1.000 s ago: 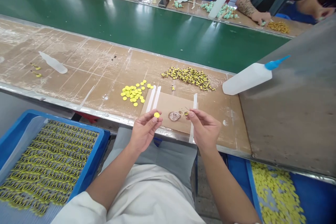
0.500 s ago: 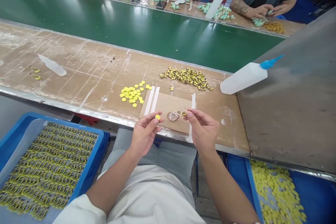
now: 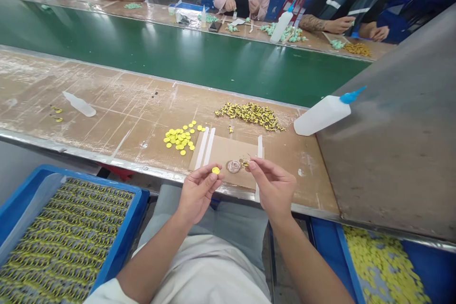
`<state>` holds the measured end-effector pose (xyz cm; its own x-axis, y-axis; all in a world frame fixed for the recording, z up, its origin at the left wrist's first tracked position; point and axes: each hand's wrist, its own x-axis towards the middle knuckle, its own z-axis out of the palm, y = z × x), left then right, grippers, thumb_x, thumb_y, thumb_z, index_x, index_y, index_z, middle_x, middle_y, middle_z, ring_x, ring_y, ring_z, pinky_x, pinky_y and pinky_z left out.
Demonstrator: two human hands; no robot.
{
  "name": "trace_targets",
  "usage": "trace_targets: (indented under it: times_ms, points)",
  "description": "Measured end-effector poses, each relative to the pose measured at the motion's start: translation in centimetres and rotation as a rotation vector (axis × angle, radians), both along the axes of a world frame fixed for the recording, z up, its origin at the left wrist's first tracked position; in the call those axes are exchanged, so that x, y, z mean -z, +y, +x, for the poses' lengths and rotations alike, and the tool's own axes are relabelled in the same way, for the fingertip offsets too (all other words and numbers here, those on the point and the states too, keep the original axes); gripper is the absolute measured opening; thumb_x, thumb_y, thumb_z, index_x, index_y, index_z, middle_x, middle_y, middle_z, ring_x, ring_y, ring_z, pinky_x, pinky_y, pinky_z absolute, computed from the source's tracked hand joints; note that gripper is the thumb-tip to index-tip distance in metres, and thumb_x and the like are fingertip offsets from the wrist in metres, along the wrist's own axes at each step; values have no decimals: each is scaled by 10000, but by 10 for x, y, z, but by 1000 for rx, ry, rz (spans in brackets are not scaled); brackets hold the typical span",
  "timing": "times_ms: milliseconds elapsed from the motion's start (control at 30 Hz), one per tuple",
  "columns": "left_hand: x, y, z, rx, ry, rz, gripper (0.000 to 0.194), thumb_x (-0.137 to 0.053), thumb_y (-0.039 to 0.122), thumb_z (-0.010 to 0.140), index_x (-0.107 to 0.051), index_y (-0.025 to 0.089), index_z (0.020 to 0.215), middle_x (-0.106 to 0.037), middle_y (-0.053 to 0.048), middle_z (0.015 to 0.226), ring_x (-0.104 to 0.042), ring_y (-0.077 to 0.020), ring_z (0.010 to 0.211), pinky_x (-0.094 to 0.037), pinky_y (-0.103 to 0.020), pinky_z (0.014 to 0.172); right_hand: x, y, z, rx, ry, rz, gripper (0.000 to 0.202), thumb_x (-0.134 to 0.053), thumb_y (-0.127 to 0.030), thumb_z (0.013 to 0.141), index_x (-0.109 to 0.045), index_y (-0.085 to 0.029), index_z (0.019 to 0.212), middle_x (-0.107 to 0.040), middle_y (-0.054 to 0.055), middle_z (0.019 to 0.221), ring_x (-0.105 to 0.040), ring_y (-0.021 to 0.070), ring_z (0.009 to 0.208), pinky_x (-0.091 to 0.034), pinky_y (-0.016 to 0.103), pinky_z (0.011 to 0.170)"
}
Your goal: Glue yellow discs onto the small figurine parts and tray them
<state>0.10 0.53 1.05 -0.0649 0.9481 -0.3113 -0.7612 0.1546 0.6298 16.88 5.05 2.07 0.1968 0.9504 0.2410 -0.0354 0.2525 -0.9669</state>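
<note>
Between the thumb and fingers of my left hand (image 3: 198, 192) is a small round yellow disc (image 3: 215, 170), its flat face turned up. My right hand (image 3: 274, 185) pinches a tiny yellow and dark piece (image 3: 245, 164), partly hidden by the fingertips. The two hands are apart, over the near edge of a cardboard sheet (image 3: 228, 147) taped to the bench. A whitish, ring-shaped smear (image 3: 233, 166) lies on the cardboard between them. Loose yellow discs (image 3: 180, 140) are scattered left of the cardboard, and a heap of small yellow and dark pieces (image 3: 251, 115) lies behind it.
A white bottle with a blue nozzle (image 3: 322, 115) leans by a metal panel (image 3: 392, 128) at right. Blue trays (image 3: 142, 199) flank my lap. Another bottle (image 3: 80, 104) lies at left. Beyond the green belt (image 3: 160, 47), several people work at a far bench.
The view has tilted up, showing more of the people opposite. My right hand's small piece has come slightly nearer the ring-shaped smear; my left hand still holds the disc.
</note>
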Motion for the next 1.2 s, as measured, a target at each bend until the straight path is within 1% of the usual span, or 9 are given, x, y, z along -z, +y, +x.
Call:
trace_targets:
  times_ms: [100, 167, 300, 433, 633, 900, 1067, 1200]
  points:
    - [-5, -3, 2, -3, -7, 23, 273, -863, 217, 735, -787, 209, 997, -778, -43, 980, -746, -126, 809, -607, -147, 714, -11, -8, -6, -69, 77, -6, 140, -847, -248, 809, -799, -239, 941, -752, 48, 893, -730, 180, 798, -622, 253, 786]
    - [-7, -5, 3, 7, -8, 52, 270, -862, 225, 738, -788, 219, 998, -784, -43, 956, -752, -143, 814, -614, -163, 711, -20, -15, -11, -118, 117, -6, 118, -832, -231, 829, -799, -246, 941, -754, 47, 896, -735, 176, 806, -620, 232, 788]
    - [-9, -10, 4, 35, 4, 97, 221, -844, 230, 762, -796, 226, 978, -790, -56, 946, -759, -172, 846, -624, -190, 736, -36, -27, -21, -189, 143, -1, 113, -805, -192, 852, -796, -241, 954, -753, 62, 934, -736, 193, 847, -627, 246, 796]
    - [-12, -15, 6, 36, 22, 131, 205, -828, 233, 782, -799, 227, 985, -790, -64, 959, -760, -183, 865, -626, -197, 756, -44, -34, -26, -230, 126, 28, 129, -768, -161, 877, -793, -243, 972, -747, 64, 968, -729, 202, 856, -636, 288, 798]
    - [-15, -17, 10, 12, 44, 169, 206, -823, 223, 785, -799, 242, 989, -786, -69, 983, -758, -194, 892, -629, -226, 796, -46, -39, -30, -216, 19, 49, 129, -750, -136, 877, -796, -220, 964, -746, 74, 968, -726, 202, 866, -626, 275, 811]
    - [-11, -20, 11, -24, 105, 183, 222, -815, 222, 792, -794, 252, 1012, -773, -65, 1065, -746, -197, 944, -628, -242, 821, -40, -40, -32, -204, -16, 93, 114, -752, -134, 869, -788, -209, 947, -744, 83, 971, -726, 233, 869, -632, 349, 808]
    - [-12, -19, 11, -35, 131, 190, 217, -812, 224, 796, -795, 253, 1010, -774, -57, 1061, -742, -188, 946, -622, -235, 831, -40, -39, -34, -188, -44, 130, 131, -752, -111, 861, -786, -211, 938, -746, 74, 957, -727, 227, 855, -630, 339, 789]
    - [-12, -19, 10, -42, 142, 187, 226, -822, 223, 784, -797, 251, 1006, -775, -60, 1055, -742, -192, 944, -623, -227, 817, -38, -38, -34, -183, -51, 129, 139, -756, -109, 859, -786, -214, 945, -746, 71, 961, -727, 227, 856, -628, 339, 782]
